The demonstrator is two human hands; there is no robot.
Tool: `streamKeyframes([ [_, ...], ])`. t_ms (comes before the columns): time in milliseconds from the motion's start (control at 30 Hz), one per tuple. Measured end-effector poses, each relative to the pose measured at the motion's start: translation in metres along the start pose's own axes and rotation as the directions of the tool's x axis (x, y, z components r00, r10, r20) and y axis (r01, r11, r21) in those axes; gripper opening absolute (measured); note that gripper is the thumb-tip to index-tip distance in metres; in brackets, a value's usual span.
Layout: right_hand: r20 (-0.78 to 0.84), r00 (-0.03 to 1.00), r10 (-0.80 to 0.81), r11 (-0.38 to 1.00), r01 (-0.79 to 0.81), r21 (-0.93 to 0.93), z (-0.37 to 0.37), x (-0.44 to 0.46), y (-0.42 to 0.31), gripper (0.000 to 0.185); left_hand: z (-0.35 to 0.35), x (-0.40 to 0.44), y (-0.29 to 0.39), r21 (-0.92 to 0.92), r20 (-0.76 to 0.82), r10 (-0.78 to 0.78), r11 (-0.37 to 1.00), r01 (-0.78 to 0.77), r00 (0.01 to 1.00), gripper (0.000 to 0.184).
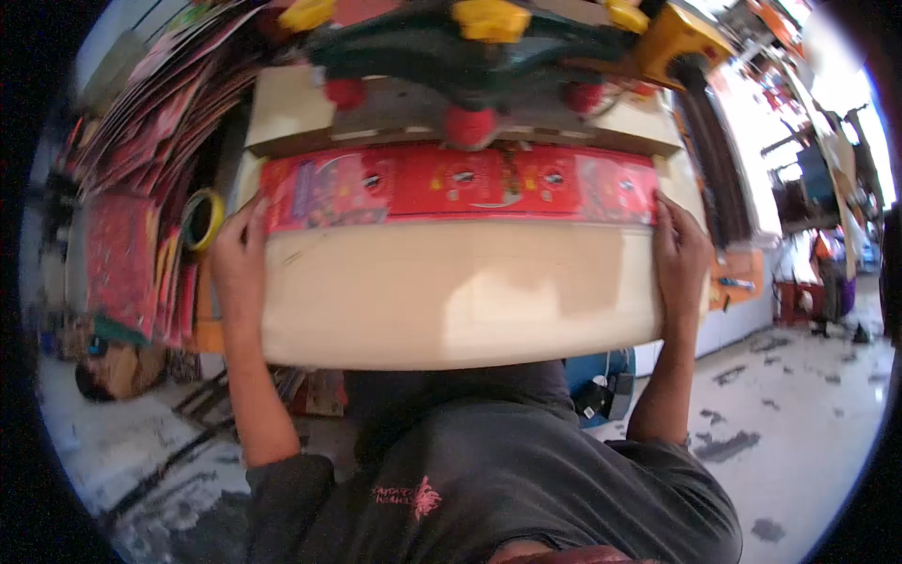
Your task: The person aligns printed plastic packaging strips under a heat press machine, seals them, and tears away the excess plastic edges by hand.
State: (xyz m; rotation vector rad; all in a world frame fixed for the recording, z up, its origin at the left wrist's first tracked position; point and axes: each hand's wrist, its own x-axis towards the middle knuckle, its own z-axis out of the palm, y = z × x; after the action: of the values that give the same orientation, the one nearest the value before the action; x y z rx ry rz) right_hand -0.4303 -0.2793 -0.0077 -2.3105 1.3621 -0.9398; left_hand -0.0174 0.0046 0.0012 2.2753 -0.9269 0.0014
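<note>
A long red printed sheet (423,193) lies flat across the cream work surface (376,291), its far edge against the front of a machine. My left hand (241,240) is closed at the sheet's left end, fingers pinching the edge. At the opposite end my right hand (684,240) is closed on the right edge in the same way. Both forearms come up along the sides of the surface. Right above the sheet, the machine's dark green frame (404,56) carries red round feet (470,124) and yellow knobs (491,19).
Stacked red printed sheets (178,103) fill the left side, with a roll of yellow tape (202,219) beside them. A yellow machine part (683,45) with a dark hose stands at the back right. Below right is a worn floor (780,414).
</note>
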Motion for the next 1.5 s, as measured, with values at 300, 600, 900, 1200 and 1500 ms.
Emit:
streamKeyframes([
  [300,-0.047,0.999,0.013,1.000,-0.012,0.025,0.004,-0.001,0.008,0.025,0.004,0.003,-0.017,0.040,-0.017,-0.011,0.999,0.012,1.000,0.043],
  [600,0.066,0.985,0.158,0.965,-0.169,0.201,-0.001,0.004,0.014,0.030,0.005,0.002,-0.018,0.040,-0.050,0.045,0.998,-0.043,0.998,0.041],
  [900,0.183,0.977,0.108,0.994,-0.110,0.000,-0.002,0.041,0.018,0.032,0.009,0.006,-0.030,0.011,-0.038,0.062,0.998,-0.061,0.997,0.041],
  [1200,0.065,0.988,0.137,0.969,-0.120,-0.217,0.008,0.036,0.004,0.034,0.004,0.001,-0.016,0.035,-0.029,0.026,0.999,-0.025,0.999,0.040],
  [1500,0.015,0.997,0.080,0.983,-0.077,-0.170,0.007,0.031,-0.002,0.030,0.006,0.003,-0.018,0.061,-0.068,0.077,0.996,-0.072,0.995,0.037],
])
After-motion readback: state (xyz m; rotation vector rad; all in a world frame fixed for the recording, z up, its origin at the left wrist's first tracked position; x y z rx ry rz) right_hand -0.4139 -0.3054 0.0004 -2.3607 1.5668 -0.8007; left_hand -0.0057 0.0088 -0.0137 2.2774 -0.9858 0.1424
